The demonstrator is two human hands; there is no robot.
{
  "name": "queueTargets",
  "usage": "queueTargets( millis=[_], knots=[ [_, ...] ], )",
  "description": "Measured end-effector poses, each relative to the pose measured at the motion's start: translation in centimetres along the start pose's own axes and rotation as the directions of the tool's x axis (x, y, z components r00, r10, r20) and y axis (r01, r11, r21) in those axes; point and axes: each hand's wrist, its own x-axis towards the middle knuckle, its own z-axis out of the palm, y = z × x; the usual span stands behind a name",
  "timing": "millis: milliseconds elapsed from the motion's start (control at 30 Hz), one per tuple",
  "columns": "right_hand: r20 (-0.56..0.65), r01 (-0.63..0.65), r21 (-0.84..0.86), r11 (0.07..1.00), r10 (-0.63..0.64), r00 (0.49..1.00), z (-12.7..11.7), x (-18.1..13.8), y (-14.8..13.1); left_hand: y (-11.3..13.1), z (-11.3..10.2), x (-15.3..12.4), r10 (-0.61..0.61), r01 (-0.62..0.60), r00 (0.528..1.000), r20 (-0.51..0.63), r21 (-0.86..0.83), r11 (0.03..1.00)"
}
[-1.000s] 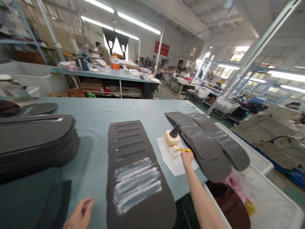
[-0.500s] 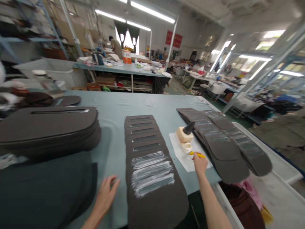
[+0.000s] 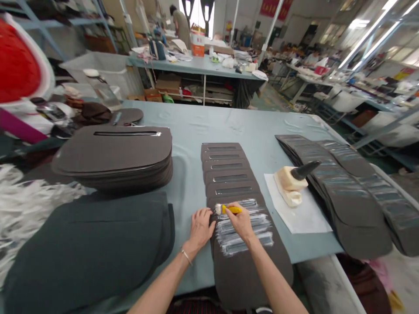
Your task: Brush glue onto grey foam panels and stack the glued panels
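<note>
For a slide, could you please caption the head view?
Right hand holds yellow brush on white-streaked panel; left hand touches its edge.

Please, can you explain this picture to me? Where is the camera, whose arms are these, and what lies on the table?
There is no machine here. The camera sits on a person's head and looks forward and down, so both arms are that person's own. The right hand holds a small brush with a yellow handle, its tip on a dark flat piece with white streaks. The left hand rests open at that piece's left edge. More such pieces overlap in a row behind it on the table. To the right, a cream bottle lies on white paper.
</note>
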Motion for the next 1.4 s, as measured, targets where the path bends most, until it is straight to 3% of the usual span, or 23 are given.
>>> queueTargets(
  millis=[100, 233, 333, 533, 700, 767, 867, 933, 1000, 1067, 1267, 1333, 1400],
  knots=[
    [-0.037, -0.032, -0.109, 0.994, 0.029, 0.999, -2.3, 0.7, 2.8, -0.3, 0.1, 0.0, 0.018, -0.018, 1.0, 0.001, 0.032, 0.999],
    [-0.308, -0.236, -0.266, 0.935, 0.15, 0.939, -8.7, 1.8, 7.3, -0.5, 0.1, -0.1, 0.021, -0.021, 1.0, 0.003, 0.045, 0.999],
    [-0.366, -0.279, -0.33, 0.902, 0.151, 0.918, -10.6, 2.3, 8.1, -0.5, 0.0, -0.1, 0.018, -0.019, 1.0, 0.01, 0.046, 0.999],
    [-0.263, -0.18, -0.316, 0.932, 0.096, 0.96, -8.6, 1.8, 6.5, -0.4, -0.2, -0.2, 0.002, -0.002, 1.0, 0.007, 0.035, 0.999],
    [-0.465, -0.297, -0.333, 0.895, 0.118, 0.877, -8.4, 2.1, 5.9, -0.6, -0.1, 0.5, -0.052, 0.052, 0.999, -0.005, -0.02, 0.998],
    [-0.399, -0.21, -0.238, 0.948, 0.102, 0.911, -6.3, 2.3, 4.4, -0.6, 0.0, 1.2, -0.079, 0.079, 0.996, -0.028, -0.035, 0.996],
    [-0.213, -0.064, -0.064, 0.996, 0.049, 0.976, -1.1, 2.5, 1.2, -0.6, 0.3, 2.4, -0.054, 0.053, 0.997, -0.063, -0.014, 0.998],
    [-0.116, -0.001, -0.011, 1.0, -0.001, 0.993, 2.0, 2.8, -0.1, -0.5, 0.7, 2.9, -0.008, 0.01, 0.998, -0.057, 0.026, 1.0],
    [-0.085, 0.016, -0.022, 1.0, -0.018, 0.996, 3.1, 3.5, 0.0, -0.6, 1.1, 2.9, 0.024, -0.021, 0.999, -0.041, 0.071, 0.997],
    [-0.122, -0.028, -0.084, 0.996, 0.017, 0.992, 1.6, 4.4, 1.7, -0.7, 1.5, 2.8, 0.04, -0.036, 0.999, -0.033, 0.106, 0.994],
    [-0.402, -0.318, -0.402, 0.858, 0.146, 0.904, -9.3, 6.7, 8.2, -0.3, 1.6, 2.8, 0.014, -0.009, 0.999, -0.037, 0.139, 0.99],
    [-0.426, -0.331, -0.429, 0.84, 0.135, 0.895, -10.1, 7.2, 8.3, -0.1, 1.4, 3.2, -0.021, 0.025, 0.999, -0.035, 0.126, 0.992],
    [-0.414, -0.271, -0.372, 0.888, 0.102, 0.904, -8.3, 7.4, 6.9, 0.0, 1.3, 4.0, -0.07, 0.076, 0.996, -0.06, 0.113, 0.991]
  ],
)
